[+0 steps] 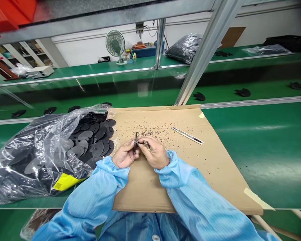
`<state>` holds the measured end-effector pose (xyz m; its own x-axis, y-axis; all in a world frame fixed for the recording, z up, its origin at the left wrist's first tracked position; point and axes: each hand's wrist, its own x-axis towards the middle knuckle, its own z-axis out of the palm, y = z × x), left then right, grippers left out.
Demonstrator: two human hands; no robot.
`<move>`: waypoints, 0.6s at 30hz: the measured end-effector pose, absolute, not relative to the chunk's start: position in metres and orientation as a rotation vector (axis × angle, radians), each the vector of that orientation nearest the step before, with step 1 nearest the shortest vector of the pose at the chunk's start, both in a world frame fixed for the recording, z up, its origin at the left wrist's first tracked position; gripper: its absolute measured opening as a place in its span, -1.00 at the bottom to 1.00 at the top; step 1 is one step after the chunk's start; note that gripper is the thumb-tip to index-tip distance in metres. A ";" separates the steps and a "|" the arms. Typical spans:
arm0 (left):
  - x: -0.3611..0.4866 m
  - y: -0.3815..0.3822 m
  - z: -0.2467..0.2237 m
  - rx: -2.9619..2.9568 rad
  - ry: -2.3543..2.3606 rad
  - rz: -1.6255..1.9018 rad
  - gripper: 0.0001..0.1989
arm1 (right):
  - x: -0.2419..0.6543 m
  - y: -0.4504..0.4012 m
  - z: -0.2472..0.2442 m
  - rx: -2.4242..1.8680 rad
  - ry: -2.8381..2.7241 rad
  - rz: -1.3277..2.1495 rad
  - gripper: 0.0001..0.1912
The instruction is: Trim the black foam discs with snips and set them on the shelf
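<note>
My left hand (123,154) pinches a thin black disc (135,142), held edge-on and upright above the brown cardboard sheet (140,197). Close against its right side, my right hand (157,154) is closed around a small brass-coloured metal tool (147,145); the fingers hide most of it. Tiny black bits (150,130) are scattered over the cardboard beyond and right of both hands. A slim white tool with a dark tip (188,135), like a pen or craft knife, lies to the right. To the left, a clear plastic bag (47,134) spills many black discs (96,149).
Behind the cardboard, black pieces (242,92) lie spaced along a green belt (140,95). A slanted metal post (203,50) rises at the belt's near side. A green fan (115,45) and a filled plastic bag (184,48) stand on the far bench. An orange-red bin (10,15) is upper left.
</note>
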<state>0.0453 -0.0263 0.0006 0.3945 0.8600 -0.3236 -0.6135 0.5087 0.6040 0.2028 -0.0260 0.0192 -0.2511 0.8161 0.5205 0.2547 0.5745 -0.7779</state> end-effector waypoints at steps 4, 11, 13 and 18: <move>0.045 -0.029 -0.001 0.464 0.673 0.958 -0.68 | 0.203 -0.029 0.019 -0.861 -1.840 0.624 -0.82; 0.047 -0.026 0.001 0.660 0.749 1.121 -0.64 | 0.200 -0.029 0.018 -0.880 -1.737 0.700 -0.82; 0.047 -0.024 0.002 0.830 0.829 1.376 -0.63 | 0.201 -0.026 0.016 -0.934 -1.589 0.857 -0.83; 0.043 -0.026 0.001 1.415 1.073 1.677 -0.68 | 0.206 -0.017 0.011 -0.975 -1.139 1.616 -0.69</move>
